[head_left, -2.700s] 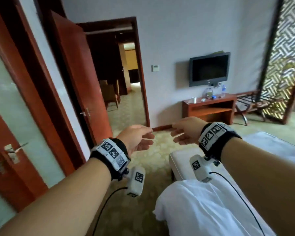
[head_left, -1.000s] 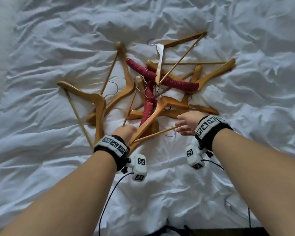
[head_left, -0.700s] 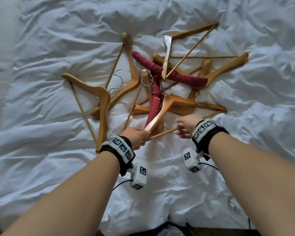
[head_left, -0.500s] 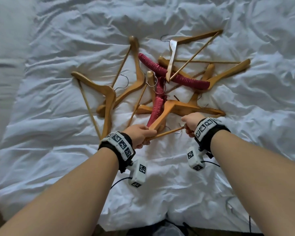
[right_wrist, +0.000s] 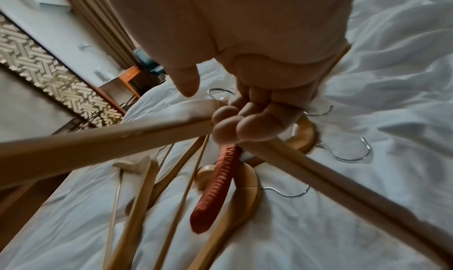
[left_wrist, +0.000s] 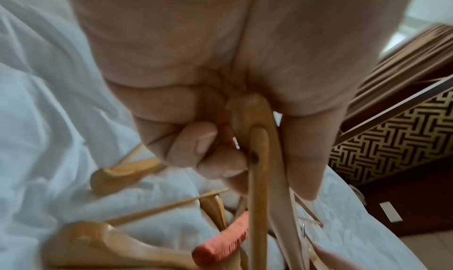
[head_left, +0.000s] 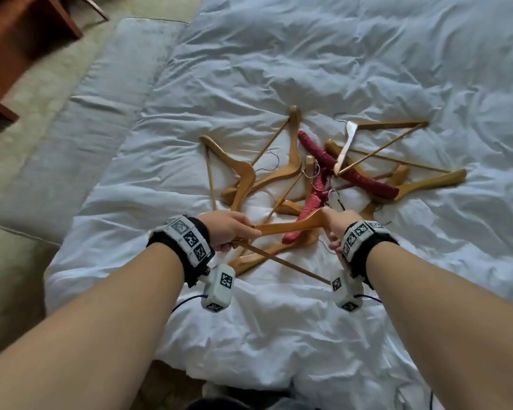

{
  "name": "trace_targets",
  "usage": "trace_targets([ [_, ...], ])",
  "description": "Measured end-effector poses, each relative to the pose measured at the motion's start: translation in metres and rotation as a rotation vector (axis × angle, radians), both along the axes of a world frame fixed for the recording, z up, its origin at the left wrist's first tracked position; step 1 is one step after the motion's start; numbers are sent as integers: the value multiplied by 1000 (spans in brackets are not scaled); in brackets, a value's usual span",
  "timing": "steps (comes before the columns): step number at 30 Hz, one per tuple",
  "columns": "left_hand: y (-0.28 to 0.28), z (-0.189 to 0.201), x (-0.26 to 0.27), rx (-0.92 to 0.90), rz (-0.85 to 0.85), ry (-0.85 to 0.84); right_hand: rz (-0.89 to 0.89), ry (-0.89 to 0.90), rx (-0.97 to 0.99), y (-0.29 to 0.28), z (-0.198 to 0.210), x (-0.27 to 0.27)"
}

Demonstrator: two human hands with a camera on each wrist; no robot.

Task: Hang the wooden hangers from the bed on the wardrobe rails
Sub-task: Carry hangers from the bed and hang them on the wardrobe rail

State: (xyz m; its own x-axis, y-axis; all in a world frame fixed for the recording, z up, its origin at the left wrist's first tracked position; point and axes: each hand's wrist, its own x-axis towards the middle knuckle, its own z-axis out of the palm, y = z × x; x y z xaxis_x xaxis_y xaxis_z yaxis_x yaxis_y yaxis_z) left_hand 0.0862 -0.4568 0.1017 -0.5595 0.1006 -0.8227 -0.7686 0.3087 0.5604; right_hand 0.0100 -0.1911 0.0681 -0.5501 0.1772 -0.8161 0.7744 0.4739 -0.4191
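Note:
A pile of several wooden hangers (head_left: pixel 282 173) lies on the white bed (head_left: pixel 279 69), tangled with two red padded hangers (head_left: pixel 350 173). One wooden hanger (head_left: pixel 290 226) is held just above the near side of the pile. My left hand (head_left: pixel 231 229) grips its left end, thumb and curled fingers wrapped round the wood (left_wrist: pixel 257 158). At the hanger's middle my right hand (head_left: pixel 333 227) has its fingers (right_wrist: pixel 232 125) curled round the neck. The hanger's thin bar (head_left: pixel 285 263) slants down towards my right wrist. Its hook is hidden behind my right hand.
A pale padded bench (head_left: pixel 80 113) lines the bed's left side, with carpet (head_left: pixel 9 261) beyond it. Dark wooden furniture (head_left: pixel 18 39) stands at the top left. A patterned lattice screen (right_wrist: pixel 49 70) and curtains show past the bed. Loose metal hooks (right_wrist: pixel 348 156) lie on the sheet.
Both hands have closed on the nearest wooden hanger and raised it off the pile towards me. My left hand slid to its end, my right to its neck.

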Motion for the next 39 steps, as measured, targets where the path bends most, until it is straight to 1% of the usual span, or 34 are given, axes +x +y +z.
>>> trace_targets([
  [3, -38, 20, 28, -26, 34, 24, 154, -14, 51, -35, 16, 10],
  [6, -80, 42, 65, -74, 70, 27, 251, 10, 76, -72, 38, 19],
  [8, -109, 53, 97, -90, 101, 18, 415, 66, 133, -105, 40, 21],
  [11, -137, 68, 149, -139, 150, -26, 711, 149, 130, -164, 33, 22],
  [12, -143, 72, 166, -146, 188, -51, 784, 182, 150, -185, 37, 29],
  [13, -150, 75, 184, -159, 224, -74, 854, 224, 161, -205, 43, 38],
  [15, -162, 83, 220, -243, 245, -102, 1009, 293, 103, -246, 67, 66],
  [16, -167, 86, 238, -277, 272, -110, 1066, 312, 103, -265, 81, 82],
  [17, -171, 88, 255, -269, 336, -114, 1093, 322, 97, -283, 94, 97],
  [20, -176, 96, 302, -191, 605, -74, 1301, 442, 71, -336, 120, 146],
  [22, -179, 106, 332, -209, 766, -15, 1454, 552, 24, -372, 140, 185],
  [25, -186, 119, 376, -183, 1057, 82, 1560, 645, -99, -409, 178, 245],
  [26, -187, 125, 393, -184, 1135, 116, 1549, 653, -173, -420, 186, 269],
  [27, -187, 129, 413, -183, 1196, 151, 1570, 676, -206, -428, 195, 294],
  [29, -183, 140, 457, -160, 1307, 231, 1659, 699, -233, -438, 204, 349],
  [31, -175, 151, 502, -147, 1397, 277, 1750, 727, -280, -440, 206, 400],
  [32, -170, 158, 527, -154, 1433, 292, 1793, 712, -299, -438, 208, 426],
  [34, -160, 168, 576, -179, 1501, 314, 1879, 720, -316, -430, 213, 477],
  [36, -147, 179, 625, -203, 1570, 332, 1941, 695, -377, -421, 218, 527],
  [39, -121, 199, 694, -227, 1621, 358, 2036, 655, -415, -408, 229, 596],
])
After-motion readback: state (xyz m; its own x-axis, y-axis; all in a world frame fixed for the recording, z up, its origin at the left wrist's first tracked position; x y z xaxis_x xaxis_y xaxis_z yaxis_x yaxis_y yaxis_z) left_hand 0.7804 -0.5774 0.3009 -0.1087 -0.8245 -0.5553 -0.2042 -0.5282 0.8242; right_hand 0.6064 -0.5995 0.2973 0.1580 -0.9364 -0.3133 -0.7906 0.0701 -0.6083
